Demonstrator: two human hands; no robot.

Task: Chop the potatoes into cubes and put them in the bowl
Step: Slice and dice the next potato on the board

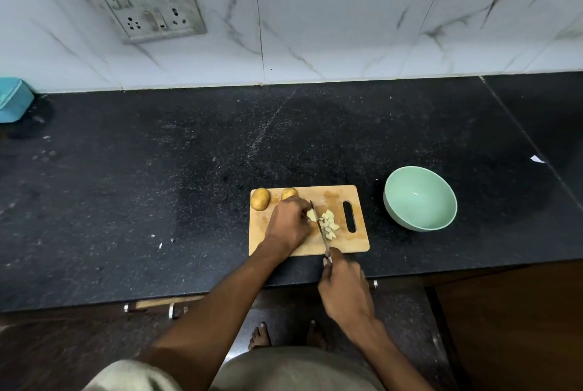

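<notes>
Wooden cutting board [347, 244] sits near the front edge of the black tabletop [157, 185]. Left hand [288, 223] curls over a potato piece [311, 215] at board centre, pinning it. Right hand [342, 285] wraps the knife [320, 226] handle at approx 6 o'clock of the board, blade running up toward 12 w/ its edge right against the left fingers. Cut cubes [329, 223] lie in a loose pile just at 3 o'clock of the blade. Two whole potatoes [260, 199] wait at the board's 10–11 o'clock corner, one partly hidden behind the left hand. Green bowl [419, 198] stands at 3 o'clock off the board, nothing in it yet.

Risks, my read: piece is small and the fingertips sit v. close to the blade, so a slip could nick them. Round potatoes could roll off the corner. Cubes may scatter if swept carelessly toward the bowl.
</notes>
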